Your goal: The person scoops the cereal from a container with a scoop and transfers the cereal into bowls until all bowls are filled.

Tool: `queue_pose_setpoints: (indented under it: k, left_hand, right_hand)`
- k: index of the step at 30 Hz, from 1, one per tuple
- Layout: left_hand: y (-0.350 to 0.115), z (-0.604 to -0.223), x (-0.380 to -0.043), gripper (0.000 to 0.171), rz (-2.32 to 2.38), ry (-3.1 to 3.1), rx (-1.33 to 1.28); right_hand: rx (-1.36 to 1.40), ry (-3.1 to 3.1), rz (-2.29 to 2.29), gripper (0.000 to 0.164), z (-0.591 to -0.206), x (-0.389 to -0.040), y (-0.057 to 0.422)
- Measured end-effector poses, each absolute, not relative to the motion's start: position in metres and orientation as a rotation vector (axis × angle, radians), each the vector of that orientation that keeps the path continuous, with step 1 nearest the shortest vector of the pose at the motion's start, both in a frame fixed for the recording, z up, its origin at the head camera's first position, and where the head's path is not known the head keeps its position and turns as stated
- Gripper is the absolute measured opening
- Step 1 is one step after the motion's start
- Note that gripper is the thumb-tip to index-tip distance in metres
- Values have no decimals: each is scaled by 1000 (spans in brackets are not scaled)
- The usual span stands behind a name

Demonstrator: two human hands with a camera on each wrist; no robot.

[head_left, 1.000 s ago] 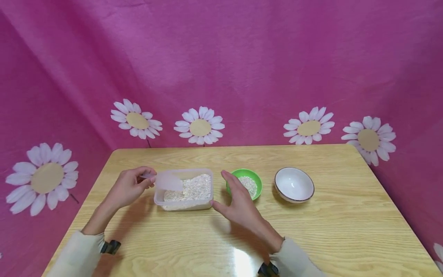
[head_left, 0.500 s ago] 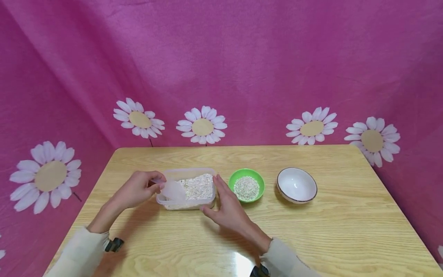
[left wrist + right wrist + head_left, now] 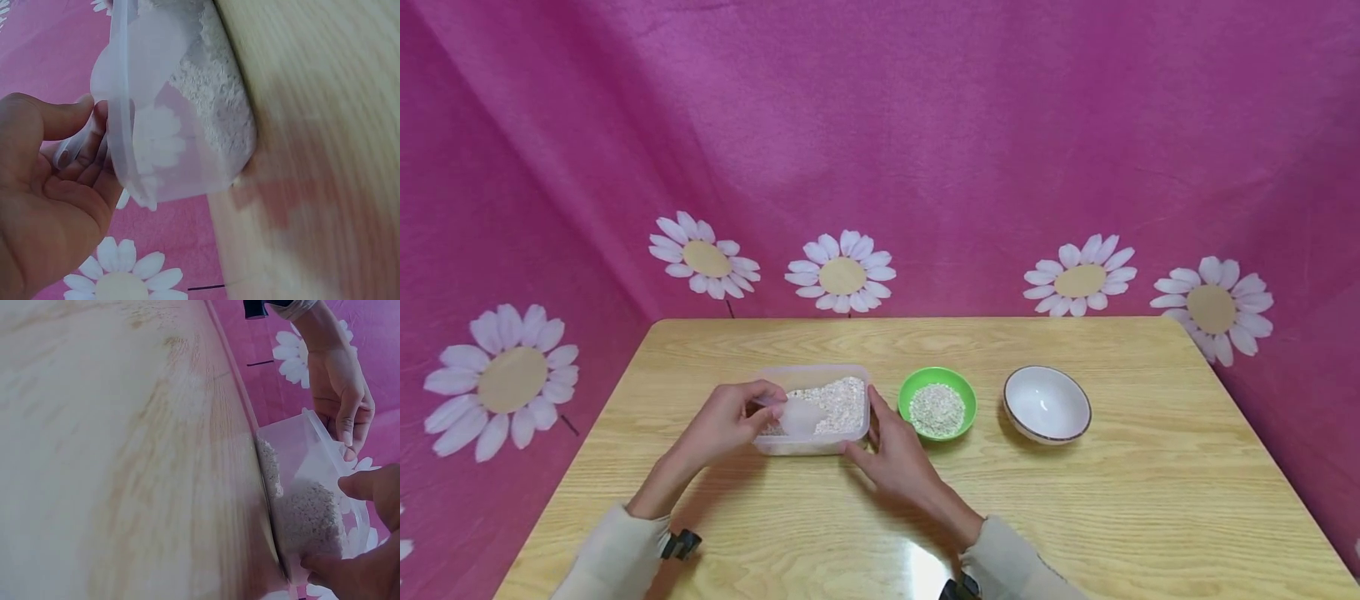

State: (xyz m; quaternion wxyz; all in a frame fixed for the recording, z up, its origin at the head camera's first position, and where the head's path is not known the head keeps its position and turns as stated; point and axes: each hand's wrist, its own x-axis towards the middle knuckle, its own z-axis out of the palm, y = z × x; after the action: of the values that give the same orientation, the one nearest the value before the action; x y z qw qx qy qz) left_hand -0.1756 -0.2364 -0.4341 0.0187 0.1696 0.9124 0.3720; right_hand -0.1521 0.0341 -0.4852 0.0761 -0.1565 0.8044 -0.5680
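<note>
A translucent plastic container (image 3: 801, 448) of pale flakes, likely oats (image 3: 847, 402), stands left of centre on the table. My left hand (image 3: 730, 418) pinches the handle of a translucent scoop (image 3: 802, 417), whose blade is over the flakes inside the container. That handle (image 3: 72, 147) also shows between thumb and fingers in the left wrist view. At the container's right front corner, my right hand (image 3: 898, 457) holds on, thumb along the front wall and fingers on the right end. Just right of that hand sits a green bowl (image 3: 937, 374) with flakes in it.
Farther right is a white bowl (image 3: 1047, 398) with a dark rim, with nothing visible inside. The wooden table (image 3: 1075, 508) ends at the back against a pink curtain (image 3: 925, 150) with printed daisies.
My left hand has moved right and brought the scoop further over the flakes. My right hand has moved left from beside the green bowl and taken hold of the container's corner.
</note>
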Motion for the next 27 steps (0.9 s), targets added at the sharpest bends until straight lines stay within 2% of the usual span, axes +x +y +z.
queue_pose_setpoints:
  k: [15,27]
  left_hand:
    - [-250,-443,-166,17,1459,2762,323]
    - [-265,-444,-165,17,1705,2729,305]
  right_hand:
    - [-467,2417,-1706,92,-479,-150,42]
    - [-440,2665,-1543,93,-459,-147,61]
